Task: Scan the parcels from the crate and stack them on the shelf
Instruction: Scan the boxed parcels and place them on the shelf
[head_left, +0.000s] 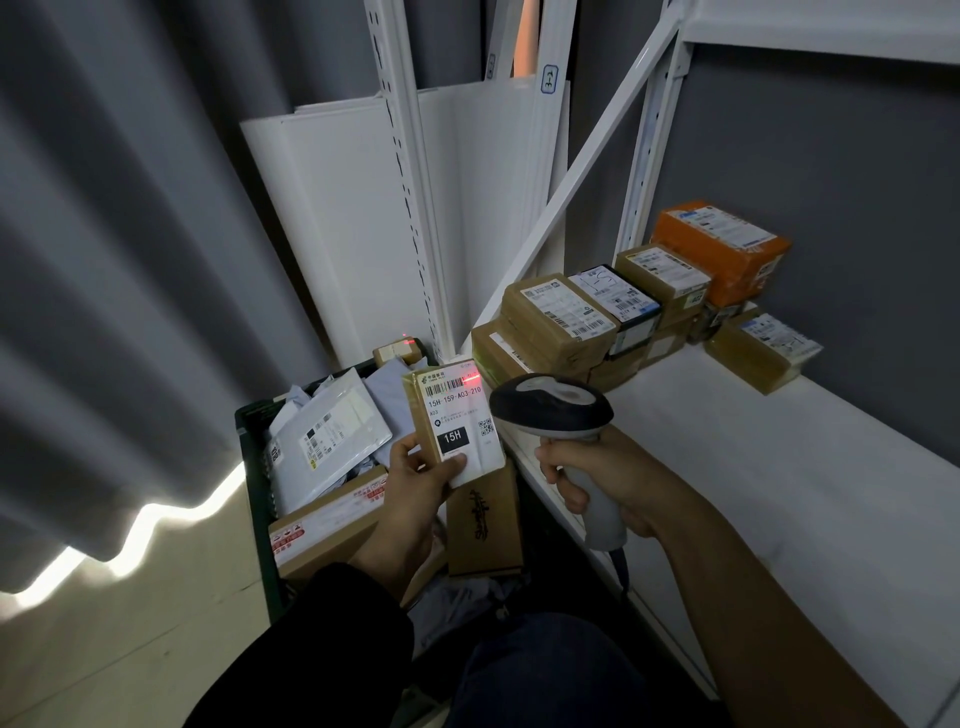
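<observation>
Labelled parcel (457, 421) in left hand (415, 483) — scanner (561, 415) in right hand (597, 478)

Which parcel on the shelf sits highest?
The orange parcel, at the far end of the row on the shelf; its top stands above the brown parcels beside it.

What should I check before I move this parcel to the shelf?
1. Left hand grip on parcel: fingers and thumb round its lower end, ok.
2. Right hand holds scanner aimed at the parcel: ok.
3. Red line on barcode: only at its right end, not ok.
4. Scan registered: cannot tell.
5. Bare room on shelf in front of the stack: ok.
</observation>
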